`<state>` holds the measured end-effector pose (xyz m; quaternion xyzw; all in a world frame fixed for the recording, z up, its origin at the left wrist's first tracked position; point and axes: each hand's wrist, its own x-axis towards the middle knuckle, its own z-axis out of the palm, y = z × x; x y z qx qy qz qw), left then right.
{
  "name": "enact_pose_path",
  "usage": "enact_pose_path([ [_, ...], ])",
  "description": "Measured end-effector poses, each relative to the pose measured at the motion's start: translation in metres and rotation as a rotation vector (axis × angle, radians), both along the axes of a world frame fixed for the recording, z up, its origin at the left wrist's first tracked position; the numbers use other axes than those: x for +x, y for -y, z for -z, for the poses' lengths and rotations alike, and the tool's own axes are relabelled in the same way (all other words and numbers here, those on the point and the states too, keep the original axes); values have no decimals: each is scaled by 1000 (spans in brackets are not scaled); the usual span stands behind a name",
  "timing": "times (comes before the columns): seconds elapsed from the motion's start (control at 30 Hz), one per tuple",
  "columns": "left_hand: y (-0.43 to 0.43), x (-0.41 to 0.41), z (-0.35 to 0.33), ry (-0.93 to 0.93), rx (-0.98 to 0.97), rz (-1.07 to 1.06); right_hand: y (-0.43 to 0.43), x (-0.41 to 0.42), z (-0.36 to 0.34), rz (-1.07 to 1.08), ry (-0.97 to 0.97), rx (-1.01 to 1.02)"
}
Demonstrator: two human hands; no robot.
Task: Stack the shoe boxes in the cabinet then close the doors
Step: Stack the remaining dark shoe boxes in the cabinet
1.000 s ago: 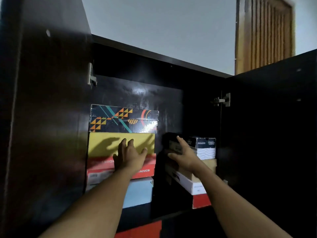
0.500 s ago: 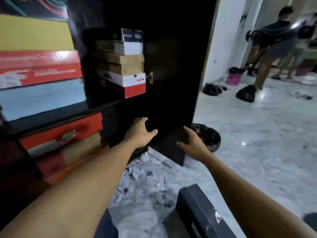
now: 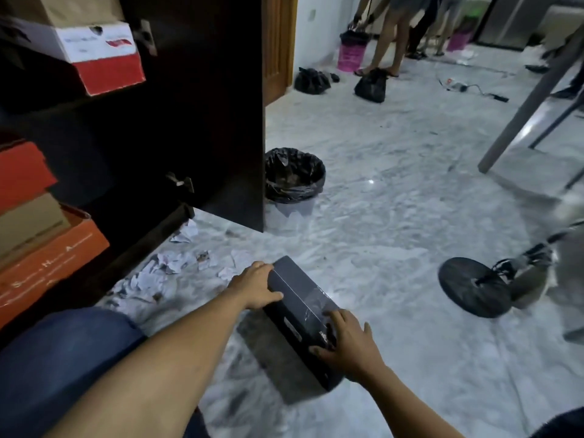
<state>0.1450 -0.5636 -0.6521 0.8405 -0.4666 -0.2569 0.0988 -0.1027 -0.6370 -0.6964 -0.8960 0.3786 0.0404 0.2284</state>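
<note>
The black shoe box (image 3: 300,308) lies on the floor (image 3: 395,216) in front of our open cabinet (image 3: 221,121), and we take it by its two ends so it should lift level: our left hand (image 3: 254,287) curls over the far end, thumb on the lid, while our right hand (image 3: 346,346) clasps the near end, fingers spread. With the stacked boxes (image 3: 101,58) already shelved, we judge this one goes up next

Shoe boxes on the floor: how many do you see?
1: the black shoe box lies on the floor before the cabinet, left hand holding its far end, right hand its near end. Others may be outside the frame.
</note>
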Motion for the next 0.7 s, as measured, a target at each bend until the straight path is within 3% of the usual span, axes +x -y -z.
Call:
enact_pose_path([
  [0.27,24,-11,50,13,139,120,1,-18,34,-28,38,-50],
  [0.5,38,-6,70,235,11,220,35,-25,41,-58,31,-68],
  [0.7,55,-11,69,270,-89,206,75,-41,42,-62,150,37],
])
